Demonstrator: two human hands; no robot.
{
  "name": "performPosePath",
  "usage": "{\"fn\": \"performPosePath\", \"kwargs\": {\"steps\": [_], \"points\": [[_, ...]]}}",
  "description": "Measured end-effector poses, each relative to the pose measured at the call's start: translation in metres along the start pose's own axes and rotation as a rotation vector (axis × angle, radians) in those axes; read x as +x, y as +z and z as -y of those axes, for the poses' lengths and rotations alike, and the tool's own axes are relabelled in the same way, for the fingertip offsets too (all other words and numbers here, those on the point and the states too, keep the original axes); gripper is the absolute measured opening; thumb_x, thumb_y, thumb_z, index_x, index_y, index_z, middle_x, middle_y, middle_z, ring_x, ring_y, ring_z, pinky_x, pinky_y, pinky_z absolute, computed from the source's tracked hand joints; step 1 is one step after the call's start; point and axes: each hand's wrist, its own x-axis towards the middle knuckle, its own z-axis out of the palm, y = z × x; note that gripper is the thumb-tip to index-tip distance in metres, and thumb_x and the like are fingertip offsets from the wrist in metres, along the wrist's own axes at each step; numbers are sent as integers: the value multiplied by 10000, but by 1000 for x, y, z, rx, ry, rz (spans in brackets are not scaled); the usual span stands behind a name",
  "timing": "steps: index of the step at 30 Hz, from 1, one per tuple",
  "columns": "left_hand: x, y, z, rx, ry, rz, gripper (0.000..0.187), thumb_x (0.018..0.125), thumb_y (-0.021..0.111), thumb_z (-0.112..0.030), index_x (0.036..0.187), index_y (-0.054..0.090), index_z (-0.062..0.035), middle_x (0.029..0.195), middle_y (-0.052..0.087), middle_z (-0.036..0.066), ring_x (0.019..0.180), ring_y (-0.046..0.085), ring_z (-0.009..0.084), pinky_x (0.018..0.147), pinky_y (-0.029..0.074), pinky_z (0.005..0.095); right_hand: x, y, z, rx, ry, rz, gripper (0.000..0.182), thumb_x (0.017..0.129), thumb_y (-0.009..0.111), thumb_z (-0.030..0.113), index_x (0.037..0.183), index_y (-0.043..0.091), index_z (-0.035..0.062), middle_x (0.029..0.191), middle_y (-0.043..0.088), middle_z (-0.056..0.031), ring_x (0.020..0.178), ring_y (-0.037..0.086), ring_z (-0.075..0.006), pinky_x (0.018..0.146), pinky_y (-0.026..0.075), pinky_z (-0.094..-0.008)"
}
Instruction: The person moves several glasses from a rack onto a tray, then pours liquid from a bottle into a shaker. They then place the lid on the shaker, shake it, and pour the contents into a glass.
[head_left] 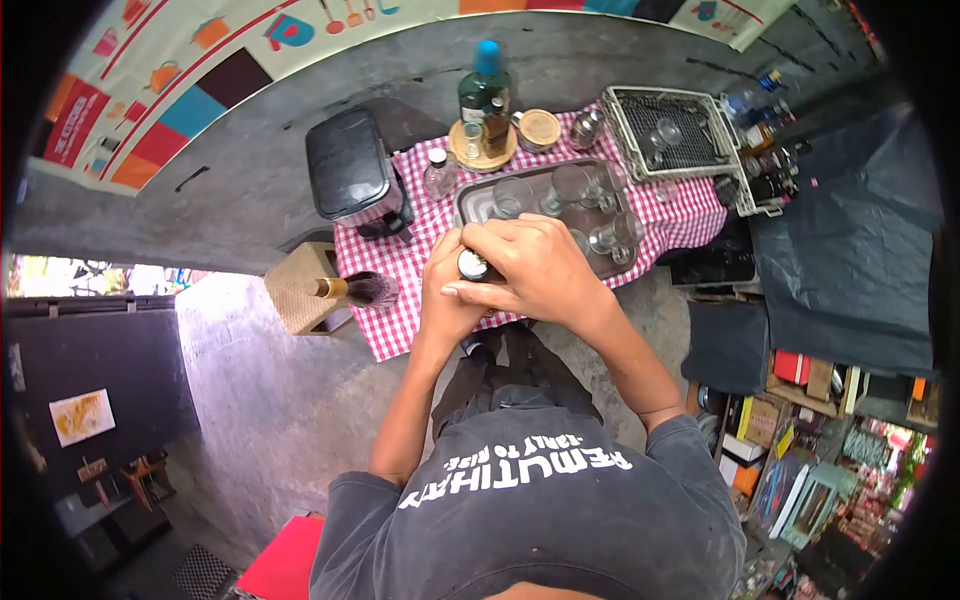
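My left hand (447,295) and my right hand (542,262) are closed together around a narrow, dark thing with a pale round top (472,264), held upright. Only its top shows between my thumbs and fingers, so its kind is hidden. The right hand's fingers lap over the left hand's. Just beyond them, on the checked tablecloth (372,325), lies a metal tray (468,203) with several clear glasses, among them a mug (571,186). My hands hide the tray's near-left part.
A black-lidded bin (350,165) and small clear bottle (439,178) stand left. Behind are a blue-capped green bottle (484,88), lidded jar (540,130) and wire rack (617,130). A dark-bristled brush (370,290) rests near a woven box (292,290). Shelves (790,420) stand right.
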Motion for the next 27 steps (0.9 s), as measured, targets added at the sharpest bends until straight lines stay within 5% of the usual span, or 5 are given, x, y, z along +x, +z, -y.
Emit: {"fn": "performPosePath", "kwargs": {"steps": [12,16,22,27], "points": [[-14,96,-32,-124,-37,192,161,711,695,-64,847,645,6,789,582,107,767,564,277,677,449,373,-118,-35,-29,156,240,-375,447,701,772,329,977,616,14,942,562,-132,877,550,-290,750,467,-387],[-14,142,-47,-152,-36,208,112,749,685,-56,826,641,13,798,589,106,757,583,254,690,449,348,-178,-43,-60,265,301,-550,504,798,687,382,1079,566,-19,1055,561,-173,1005,557,-325,876,439,-400],[-19,216,-66,-120,-55,167,69,785,669,-44,812,643,14,788,587,82,742,585,174,686,446,290,-269,-63,-108,418,406,-400,767,764,693,492,1278,435,-16,1195,529,-192,1134,525,-326,957,418,-397],[-29,270,-79,-130,-67,128,58,801,660,-35,810,637,18,782,583,66,735,573,151,681,443,281,-308,-81,-133,344,452,-196,836,651,824,287,1319,390,33,1201,526,-181,1136,528,-336,951,423,-417]]}}
